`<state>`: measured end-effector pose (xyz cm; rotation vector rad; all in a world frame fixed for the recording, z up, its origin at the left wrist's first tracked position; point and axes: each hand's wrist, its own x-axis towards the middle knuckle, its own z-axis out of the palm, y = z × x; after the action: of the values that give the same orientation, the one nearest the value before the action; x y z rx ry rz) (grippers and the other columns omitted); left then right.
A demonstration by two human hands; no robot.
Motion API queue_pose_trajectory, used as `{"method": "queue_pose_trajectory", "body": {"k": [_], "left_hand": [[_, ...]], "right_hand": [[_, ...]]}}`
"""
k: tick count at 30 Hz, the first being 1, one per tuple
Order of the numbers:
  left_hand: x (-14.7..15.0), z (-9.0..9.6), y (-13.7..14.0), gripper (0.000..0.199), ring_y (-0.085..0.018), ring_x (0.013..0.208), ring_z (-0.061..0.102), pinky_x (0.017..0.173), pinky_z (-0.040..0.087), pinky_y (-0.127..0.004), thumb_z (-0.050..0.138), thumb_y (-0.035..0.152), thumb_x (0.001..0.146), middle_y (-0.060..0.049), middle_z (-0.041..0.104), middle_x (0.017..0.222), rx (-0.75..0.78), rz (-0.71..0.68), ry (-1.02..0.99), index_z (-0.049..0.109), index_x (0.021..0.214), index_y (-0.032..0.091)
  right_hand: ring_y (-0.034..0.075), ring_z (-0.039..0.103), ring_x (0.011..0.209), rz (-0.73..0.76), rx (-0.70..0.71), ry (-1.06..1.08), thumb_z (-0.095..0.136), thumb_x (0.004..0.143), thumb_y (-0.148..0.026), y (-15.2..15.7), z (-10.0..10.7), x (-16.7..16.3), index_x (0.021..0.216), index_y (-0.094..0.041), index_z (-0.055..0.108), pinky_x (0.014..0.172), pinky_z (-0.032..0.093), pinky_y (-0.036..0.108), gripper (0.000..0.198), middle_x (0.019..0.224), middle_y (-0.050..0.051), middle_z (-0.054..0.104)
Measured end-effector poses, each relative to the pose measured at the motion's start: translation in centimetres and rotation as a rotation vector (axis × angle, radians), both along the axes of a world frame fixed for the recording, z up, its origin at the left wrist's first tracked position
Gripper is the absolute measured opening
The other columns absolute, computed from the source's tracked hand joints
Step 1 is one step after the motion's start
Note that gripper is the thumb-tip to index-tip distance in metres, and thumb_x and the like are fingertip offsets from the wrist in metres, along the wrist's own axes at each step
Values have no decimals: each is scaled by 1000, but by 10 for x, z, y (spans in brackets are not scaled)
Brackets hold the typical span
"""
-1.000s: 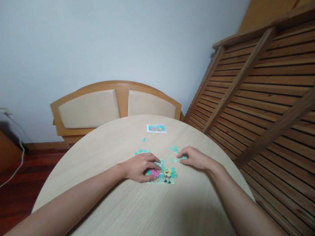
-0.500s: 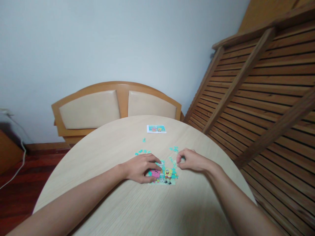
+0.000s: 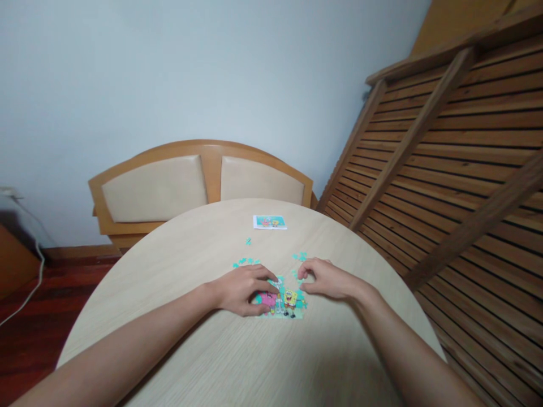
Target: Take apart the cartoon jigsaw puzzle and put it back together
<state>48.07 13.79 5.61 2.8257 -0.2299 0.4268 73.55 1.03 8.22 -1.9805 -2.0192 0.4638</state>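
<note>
Lower centre of frame: puzzle (image 3: 291, 303) partly joined, overlaid by spread left hand (image 3: 245, 289), nothing gripped; loose pieces (image 3: 243, 261) left unplaced above; right hand (image 3: 324, 278) half-curled, fingertips parted, any hold unclear.

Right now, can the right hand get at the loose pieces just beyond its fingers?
Likely yes: the right hand is close, and nothing seems to cover those loose pieces on the table. The left hand is off to the side, over the puzzle.
</note>
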Motion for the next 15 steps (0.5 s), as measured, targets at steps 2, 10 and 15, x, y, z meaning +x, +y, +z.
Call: {"method": "queue_pose_trajectory", "body": {"k": [2,10,15], "left_hand": [[0,-1,1,38,-27,115,60,103,47,-39,64,36,87,-10,62,128,6,-2,2,66,123,24],[0,-3,2,38,-28,114,60,102,47,-40,64,38,87,-11,62,127,17,0,6,66,122,23],[0,-2,1,39,-28,114,60,103,47,-40,64,37,86,-11,62,127,8,-5,1,66,122,23]], "right_hand": [[23,63,92,5,-2,28,69,73,-28,1,-1,1,93,-19,71,81,44,31,22,97,5,71],[19,63,79,71,-12,312,64,74,-20,5,-4,-2,88,-16,68,72,47,27,15,83,3,69],[19,65,81,-3,98,395,63,81,-26,12,-10,-16,87,-15,69,74,49,28,14,86,6,72]]}}
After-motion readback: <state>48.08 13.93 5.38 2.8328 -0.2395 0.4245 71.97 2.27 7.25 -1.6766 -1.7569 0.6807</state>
